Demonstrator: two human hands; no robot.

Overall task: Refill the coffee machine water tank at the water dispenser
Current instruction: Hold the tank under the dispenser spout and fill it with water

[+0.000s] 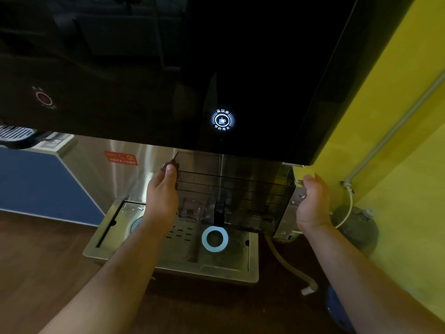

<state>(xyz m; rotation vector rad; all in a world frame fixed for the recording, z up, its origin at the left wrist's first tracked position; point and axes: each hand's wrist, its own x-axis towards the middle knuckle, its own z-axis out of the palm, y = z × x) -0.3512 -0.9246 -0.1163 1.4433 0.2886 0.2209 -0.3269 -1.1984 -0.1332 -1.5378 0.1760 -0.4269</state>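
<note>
Left to right. A blue cabinet front (36,184) stands at the far left, beside the stainless steel body of the water dispenser (101,169), which bears a red warning sticker (121,158). The dispenser's glossy black front panel (144,68) fills the upper view, with a dim red button (44,98) at left and a lit white-blue cup button (221,120) right of centre. Below the panel, the smoky transparent water tank (240,189) is held over the steel drip tray (173,261), directly under the lit button; a thin stream of water falls into it. The left hand (163,196) presses flat against the tank's left wall, its grip closed on the tank with the thumb at the upper corner. A light blue ring (214,238) lies on the tray just in front of the tank. The right hand (313,201) cups the tank's right end, fingers hidden behind it. A yellow wall (397,116) with a grey pipe (395,128) closes the right side.
</note>
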